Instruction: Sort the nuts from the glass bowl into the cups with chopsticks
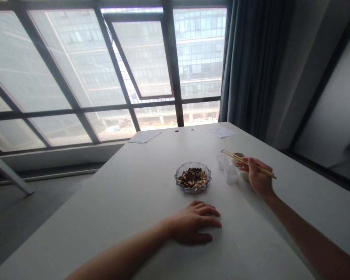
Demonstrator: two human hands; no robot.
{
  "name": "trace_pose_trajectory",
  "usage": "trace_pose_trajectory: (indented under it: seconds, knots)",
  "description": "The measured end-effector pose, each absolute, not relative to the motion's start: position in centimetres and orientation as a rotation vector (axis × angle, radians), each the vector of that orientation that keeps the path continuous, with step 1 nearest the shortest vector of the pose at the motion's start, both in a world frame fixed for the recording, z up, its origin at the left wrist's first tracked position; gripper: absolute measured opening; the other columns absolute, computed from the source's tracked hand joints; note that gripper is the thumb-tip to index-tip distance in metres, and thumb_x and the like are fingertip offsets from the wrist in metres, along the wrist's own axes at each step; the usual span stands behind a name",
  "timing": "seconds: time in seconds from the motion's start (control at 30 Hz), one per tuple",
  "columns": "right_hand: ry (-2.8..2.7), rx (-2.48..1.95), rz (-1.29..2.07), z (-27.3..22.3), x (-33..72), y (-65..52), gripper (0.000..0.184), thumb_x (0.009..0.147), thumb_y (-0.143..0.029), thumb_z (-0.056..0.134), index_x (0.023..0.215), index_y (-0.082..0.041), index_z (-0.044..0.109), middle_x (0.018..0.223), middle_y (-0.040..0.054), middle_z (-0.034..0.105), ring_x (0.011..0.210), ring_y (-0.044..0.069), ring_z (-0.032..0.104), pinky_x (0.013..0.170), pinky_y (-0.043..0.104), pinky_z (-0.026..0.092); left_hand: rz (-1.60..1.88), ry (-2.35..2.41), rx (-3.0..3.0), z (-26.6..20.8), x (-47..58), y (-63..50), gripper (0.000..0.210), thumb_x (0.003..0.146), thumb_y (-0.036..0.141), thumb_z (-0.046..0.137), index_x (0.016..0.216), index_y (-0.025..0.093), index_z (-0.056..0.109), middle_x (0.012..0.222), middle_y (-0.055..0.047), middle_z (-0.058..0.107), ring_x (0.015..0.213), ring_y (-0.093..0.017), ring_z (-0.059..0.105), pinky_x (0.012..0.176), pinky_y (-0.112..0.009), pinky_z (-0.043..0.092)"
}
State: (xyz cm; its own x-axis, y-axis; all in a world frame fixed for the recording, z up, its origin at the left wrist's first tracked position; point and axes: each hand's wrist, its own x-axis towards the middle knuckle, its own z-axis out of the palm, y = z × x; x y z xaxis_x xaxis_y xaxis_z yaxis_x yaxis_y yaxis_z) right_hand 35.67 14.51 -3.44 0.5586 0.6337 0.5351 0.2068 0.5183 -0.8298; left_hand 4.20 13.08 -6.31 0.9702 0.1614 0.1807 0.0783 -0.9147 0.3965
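1. Right hand [259, 175]: gripping the wooden chopsticks [252, 165], tips pointing forward and left. Squeeze lightly; too much force could pop a small piece out.
2. Tips: a tiny dark speck [222, 151] shows there. Might be a pinched piece, too small to be sure. Hold the two sticks aligned so nothing rolls free.
3. Tips look close to the far clear cup [222, 163]; can't tell if they're over it or beyond. Check that before you loosen your pinch.
4. Near clear cup [232, 178] stands just beside it; a dark round container [238, 155] and a pale one [245, 176] are partly hidden by your right hand. Cups look light, so keep your knuckles clear of them.
5. Left hand [196, 224]: empty, palm down, fingers spread on the tabletop [128, 202]. Good spot for steadying the bowl.
6. Glass bowl [207, 184]: left of the cups, holding the mix of nuts and dark pieces [193, 177]. For picks, choose loose top pieces and pinch across their middle.
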Motion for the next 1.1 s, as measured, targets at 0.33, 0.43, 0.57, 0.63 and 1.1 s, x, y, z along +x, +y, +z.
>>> trace_pose_trajectory:
  seconds: [0.33, 0.43, 0.57, 0.63, 1.1]
  knots:
    - [-0.967, -1.062, 0.336, -4.1, 36.0, 15.0, 0.054, 0.087, -0.068, 0.074, 0.090, -0.014, 0.077, 0.079, 0.0125, 0.082, 0.072, 0.027, 0.082, 0.059, 0.032, 0.069, 0.297, 0.174, 2.721, -6.4, 4.2, 13.1, 0.048, 0.100, 0.049, 0.066, 0.145, 0.032, 0.060, 0.153, -0.007, 0.058, 0.143, -0.030, 0.052, 0.126, -0.045, 0.028]
    - [-0.969, -1.066, 0.347, -4.3, 36.3, 15.2, 0.055, 0.087, -0.069, 0.075, 0.088, -0.014, 0.077, 0.077, 0.0121, 0.081, 0.069, 0.027, 0.082, 0.058, 0.031, 0.069, 0.297, 0.171, 2.721, -6.3, 4.2, 13.1, 0.048, 0.100, 0.049, 0.066, 0.144, 0.032, 0.060, 0.153, -0.007, 0.058, 0.143, -0.030, 0.052, 0.126, -0.045, 0.028]
    - [-1.002, -1.045, 0.358, -4.2, 36.0, 15.0, 0.051, 0.092, -0.066, 0.070, 0.092, -0.015, 0.077, 0.082, 0.0116, 0.082, 0.074, 0.026, 0.083, 0.062, 0.031, 0.070, 0.295, 0.171, 2.719, -6.2, 4.3, 13.1, 0.048, 0.100, 0.048, 0.066, 0.144, 0.032, 0.061, 0.153, -0.007, 0.058, 0.143, -0.030, 0.052, 0.125, -0.046, 0.028]
    - [-1.055, -1.030, 0.390, -4.1, 35.4, 14.6, 0.050, 0.094, -0.065, 0.069, 0.094, -0.016, 0.077, 0.085, 0.0119, 0.082, 0.076, 0.026, 0.083, 0.063, 0.032, 0.070, 0.295, 0.169, 2.720, -6.2, 4.3, 13.1, 0.047, 0.099, 0.048, 0.067, 0.144, 0.032, 0.061, 0.153, -0.007, 0.058, 0.143, -0.030, 0.053, 0.125, -0.045, 0.028]
    - [-1.601, -1.040, 0.558, -4.1, 29.5, 12.7, 0.039, 0.104, -0.052, 0.060, 0.092, -0.020, 0.079, 0.084, 0.0074, 0.077, 0.072, 0.021, 0.077, 0.062, 0.031, 0.065, 0.331, 0.172, 2.734, -6.7, 4.4, 13.2, 0.048, 0.099, 0.050, 0.066, 0.143, 0.032, 0.061, 0.152, -0.007, 0.059, 0.141, -0.031, 0.053, 0.124, -0.046, 0.029]
